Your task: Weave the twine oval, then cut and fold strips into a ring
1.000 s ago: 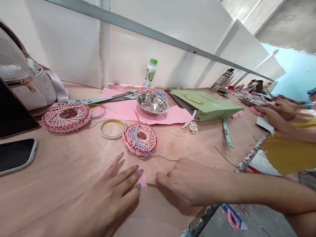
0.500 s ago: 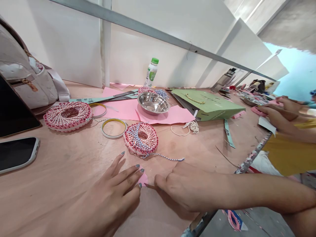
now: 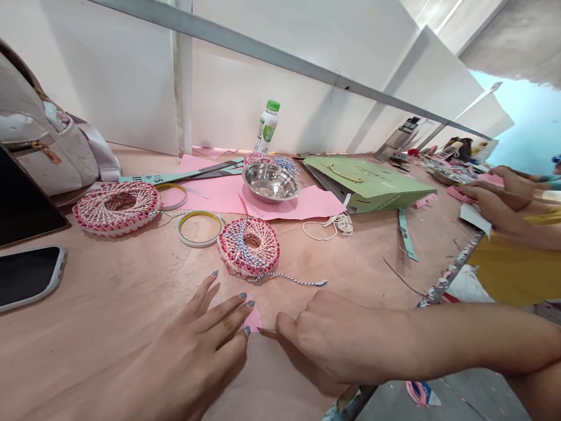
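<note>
While the left hand [image 3: 197,338] lies spread, fingers holding down the paper [image 3: 253,320], the right hand [image 3: 326,336] curls just right of it.
From here I can't tell what the right one grips; the paper's visible part points away, toward the woven ring [image 3: 246,257] beyond.

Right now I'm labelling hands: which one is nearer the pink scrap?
Left. The left hand touches the pink scrap; the right hand is apart from it, to its right.
</note>
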Available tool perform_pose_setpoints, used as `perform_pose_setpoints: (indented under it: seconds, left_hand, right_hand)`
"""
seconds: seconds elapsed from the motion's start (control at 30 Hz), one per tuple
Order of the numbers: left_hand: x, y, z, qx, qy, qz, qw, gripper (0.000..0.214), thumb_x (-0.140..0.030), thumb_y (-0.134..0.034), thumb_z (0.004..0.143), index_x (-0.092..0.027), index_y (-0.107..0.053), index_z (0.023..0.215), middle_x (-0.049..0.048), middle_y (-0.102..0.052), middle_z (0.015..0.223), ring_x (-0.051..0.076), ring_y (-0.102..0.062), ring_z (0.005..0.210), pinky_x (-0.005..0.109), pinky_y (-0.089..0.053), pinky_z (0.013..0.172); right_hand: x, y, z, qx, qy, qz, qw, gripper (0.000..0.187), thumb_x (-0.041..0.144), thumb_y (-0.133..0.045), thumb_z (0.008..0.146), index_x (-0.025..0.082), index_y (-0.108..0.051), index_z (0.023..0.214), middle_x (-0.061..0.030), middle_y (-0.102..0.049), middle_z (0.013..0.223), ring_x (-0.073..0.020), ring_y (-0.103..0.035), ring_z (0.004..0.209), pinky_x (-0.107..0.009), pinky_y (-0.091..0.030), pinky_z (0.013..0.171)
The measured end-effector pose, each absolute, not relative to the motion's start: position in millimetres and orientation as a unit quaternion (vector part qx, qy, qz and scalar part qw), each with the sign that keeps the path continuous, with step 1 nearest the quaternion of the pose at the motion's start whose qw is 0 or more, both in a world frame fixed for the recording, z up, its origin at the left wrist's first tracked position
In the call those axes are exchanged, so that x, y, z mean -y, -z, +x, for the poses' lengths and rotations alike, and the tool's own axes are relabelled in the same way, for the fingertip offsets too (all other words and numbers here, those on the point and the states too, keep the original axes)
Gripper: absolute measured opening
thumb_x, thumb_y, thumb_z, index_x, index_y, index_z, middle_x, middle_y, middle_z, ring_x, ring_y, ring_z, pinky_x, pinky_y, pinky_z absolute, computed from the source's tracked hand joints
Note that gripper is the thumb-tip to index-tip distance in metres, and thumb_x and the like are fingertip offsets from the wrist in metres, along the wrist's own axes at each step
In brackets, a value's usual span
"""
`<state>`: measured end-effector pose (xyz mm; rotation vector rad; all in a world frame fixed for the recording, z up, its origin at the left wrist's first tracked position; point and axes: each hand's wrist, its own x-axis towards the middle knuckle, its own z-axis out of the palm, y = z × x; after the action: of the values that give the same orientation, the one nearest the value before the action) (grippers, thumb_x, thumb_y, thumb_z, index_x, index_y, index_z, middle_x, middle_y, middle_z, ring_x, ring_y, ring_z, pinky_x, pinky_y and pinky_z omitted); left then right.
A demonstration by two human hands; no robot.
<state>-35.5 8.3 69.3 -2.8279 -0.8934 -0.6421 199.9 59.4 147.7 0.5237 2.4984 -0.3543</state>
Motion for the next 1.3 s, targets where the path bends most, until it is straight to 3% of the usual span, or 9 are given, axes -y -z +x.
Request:
perform_pose_setpoints:
  seconds: [0.23,0.37,0.5,0.73,0.97,1.17,1.3]
  left_hand:
    - [-16.2,-97.7,-41.5,0.252,0.171,-0.95,0.068,0.029,-0.017,-0.044,0.091,-0.019,-0.072,0.097,0.0105,-0.075,0.119,0.028,-0.072,0.103,0.051,-0.048,0.095]
    - [-17.5,-97.2,-40.2,0.244,0.153,-0.956,0.064,0.025,-0.02,-0.049,0.09,-0.02,-0.071,0.103,0.01,-0.074,0.121,0.028,-0.071,0.105,0.051,-0.048,0.096]
    - [-13.3,-87.5,-36.9,0.272,0.193,-0.94,0.074,0.026,-0.024,-0.049,0.09,-0.02,-0.071,0.102,0.0094,-0.073,0.122,0.029,-0.071,0.103,0.054,-0.046,0.099]
    - [-17.5,-103.5,-38.3,0.257,0.163,-0.95,0.07,0.023,-0.021,-0.051,0.088,-0.021,-0.074,0.092,0.0085,-0.077,0.113,0.028,-0.073,0.097,0.051,-0.051,0.091]
    - [-11.8,-84.3,-37.9,0.283,0.218,-0.932,0.059,0.023,-0.028,-0.053,0.089,-0.021,-0.073,0.094,0.0083,-0.075,0.118,0.026,-0.073,0.101,0.049,-0.044,0.101]
    - [-10.4,-85.5,-41.9,0.279,0.168,-0.945,0.041,0.023,-0.028,-0.053,0.091,-0.021,-0.071,0.103,0.0087,-0.071,0.127,0.027,-0.069,0.112,0.049,-0.04,0.107]
    - [-10.5,-86.4,-42.6,0.283,0.176,-0.942,0.036,0.023,-0.03,-0.054,0.091,-0.02,-0.07,0.104,0.0096,-0.07,0.128,0.028,-0.068,0.113,0.051,-0.037,0.111]
  right_hand:
    - [-58.7,-141.4,208.7,-0.929,0.116,0.194,0.292,0.03,0.013,-0.064,0.075,0.01,-0.063,0.105,-0.0072,-0.07,0.075,-0.0192,-0.062,0.056,-0.029,-0.016,0.044]
    - [-58.5,-138.5,212.0,-0.924,0.109,0.218,0.293,0.019,0.015,-0.061,0.082,0.011,-0.063,0.101,-0.0083,-0.071,0.076,-0.0194,-0.063,0.058,-0.029,-0.017,0.047]
    - [-56.6,-135.6,211.3,-0.933,0.092,0.215,0.274,0.019,0.017,-0.061,0.083,0.013,-0.061,0.102,-0.0077,-0.071,0.073,-0.0198,-0.061,0.055,-0.03,-0.015,0.046]
    - [-57.5,-129.6,206.3,-0.94,0.083,0.202,0.261,0.019,0.016,-0.057,0.083,0.013,-0.06,0.102,-0.0063,-0.069,0.072,-0.0211,-0.063,0.055,-0.031,-0.016,0.045]
    - [-57.3,-137.0,204.1,-0.936,0.105,0.202,0.27,0.025,0.012,-0.06,0.078,0.012,-0.061,0.103,-0.0053,-0.069,0.071,-0.0201,-0.064,0.056,-0.03,-0.017,0.045]
    - [-57.2,-139.3,208.8,-0.929,0.118,0.205,0.286,0.028,0.015,-0.064,0.077,0.01,-0.063,0.104,-0.0067,-0.07,0.073,-0.0193,-0.063,0.056,-0.03,-0.018,0.046]
    - [-57.0,-139.3,215.3,-0.926,0.111,0.216,0.288,0.02,0.017,-0.064,0.08,0.012,-0.063,0.099,-0.0058,-0.069,0.073,-0.0196,-0.064,0.059,-0.03,-0.017,0.047]
